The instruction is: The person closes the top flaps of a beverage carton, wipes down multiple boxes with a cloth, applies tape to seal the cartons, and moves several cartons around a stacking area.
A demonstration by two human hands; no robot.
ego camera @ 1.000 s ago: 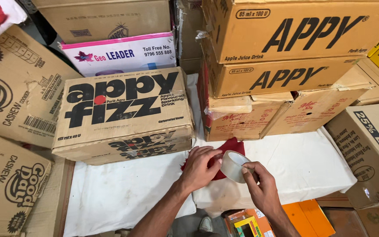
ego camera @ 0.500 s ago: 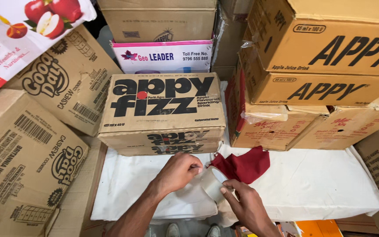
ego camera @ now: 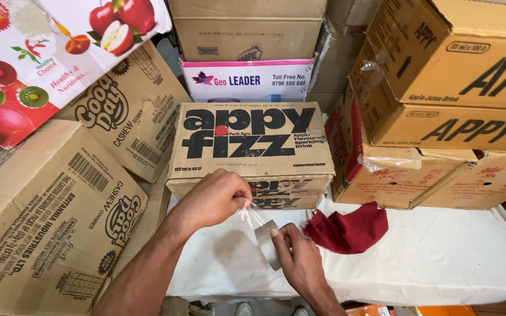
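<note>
Over the white-sheeted desk (ego camera: 440, 257) | right hand (ego camera: 300, 260) fingers grip clear tape roll (ego camera: 267, 243) | left hand (ego camera: 212, 199) fingers pinch its pulled strip | beside: crumpled red cloth (ego camera: 349, 228) | behind: brown cardboard carton (ego camera: 250, 149)

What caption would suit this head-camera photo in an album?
Left hand pulls clear tape from a roll held by the right hand, before a cardboard box.

Left hand (ego camera: 215, 199) pinched shut, arm extended forward; right hand (ego camera: 300, 257) curled just below it.
</note>
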